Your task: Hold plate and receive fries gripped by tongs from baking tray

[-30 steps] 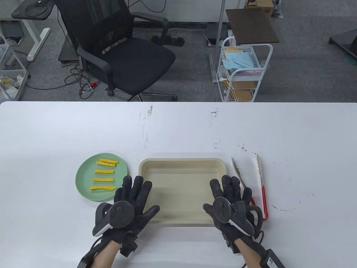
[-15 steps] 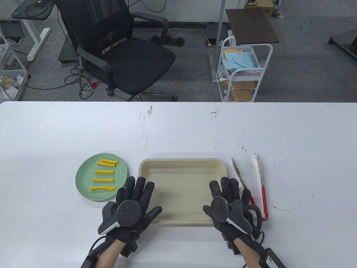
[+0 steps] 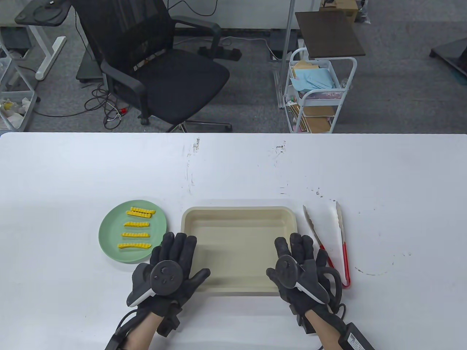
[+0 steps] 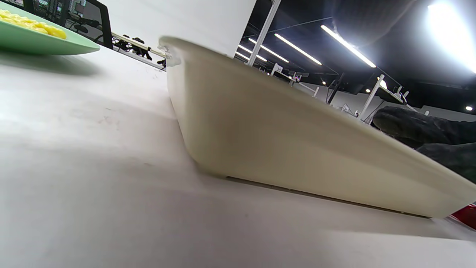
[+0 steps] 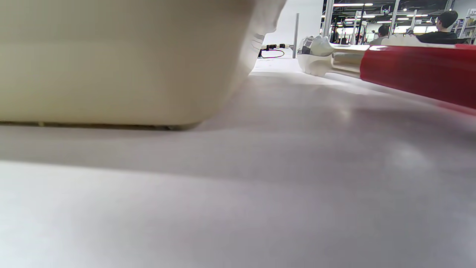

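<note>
A green plate (image 3: 109, 233) with several yellow crinkle fries (image 3: 136, 224) lies on the white table, left of a beige baking tray (image 3: 237, 218) with nothing in it. Metal tongs with red handles (image 3: 343, 248) lie on the table right of the tray. My left hand (image 3: 171, 266) lies flat and spread over the tray's near left corner, holding nothing. My right hand (image 3: 299, 266) lies flat over the tray's near right corner, next to the tongs, holding nothing. The left wrist view shows the tray's side (image 4: 279, 137) and the plate's rim (image 4: 44, 42). The right wrist view shows the tray (image 5: 111, 63) and a tong handle (image 5: 416, 70).
The white table (image 3: 233, 167) reaches far back, with scuff marks behind the tray. Beyond its far edge stand a black office chair (image 3: 153, 62) and a white wire cart (image 3: 317, 94).
My left hand shifted a little to the right and drew slightly back toward me. My right hand barely moved. Plate, tray and tongs stayed put.
</note>
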The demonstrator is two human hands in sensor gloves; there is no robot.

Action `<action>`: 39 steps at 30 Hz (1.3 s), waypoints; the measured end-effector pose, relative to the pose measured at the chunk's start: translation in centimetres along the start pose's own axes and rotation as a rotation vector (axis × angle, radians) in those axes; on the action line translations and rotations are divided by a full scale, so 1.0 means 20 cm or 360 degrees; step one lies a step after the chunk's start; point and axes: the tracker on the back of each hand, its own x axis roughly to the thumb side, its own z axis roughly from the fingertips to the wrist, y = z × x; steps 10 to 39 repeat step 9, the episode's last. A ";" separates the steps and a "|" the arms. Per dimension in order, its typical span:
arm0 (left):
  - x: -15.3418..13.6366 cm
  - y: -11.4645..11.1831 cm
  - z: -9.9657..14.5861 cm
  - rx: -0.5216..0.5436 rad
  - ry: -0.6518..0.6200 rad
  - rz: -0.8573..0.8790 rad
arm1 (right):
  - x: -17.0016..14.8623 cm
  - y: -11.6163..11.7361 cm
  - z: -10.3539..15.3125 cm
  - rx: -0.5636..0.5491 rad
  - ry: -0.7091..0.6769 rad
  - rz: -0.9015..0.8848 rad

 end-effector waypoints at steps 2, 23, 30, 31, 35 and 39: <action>0.00 0.00 0.00 -0.0001 0.0002 0.0005 | 0.00 0.00 0.00 0.0014 0.0000 -0.0003; 0.00 0.00 0.00 -0.0003 0.0006 0.0017 | 0.00 0.00 0.00 0.0032 0.0000 -0.0004; 0.00 0.00 0.00 -0.0003 0.0006 0.0017 | 0.00 0.00 0.00 0.0032 0.0000 -0.0004; 0.00 0.00 0.00 -0.0003 0.0006 0.0017 | 0.00 0.00 0.00 0.0032 0.0000 -0.0004; 0.00 0.00 0.00 -0.0003 0.0006 0.0017 | 0.00 0.00 0.00 0.0032 0.0000 -0.0004; 0.00 0.00 0.00 -0.0003 0.0006 0.0017 | 0.00 0.00 0.00 0.0032 0.0000 -0.0004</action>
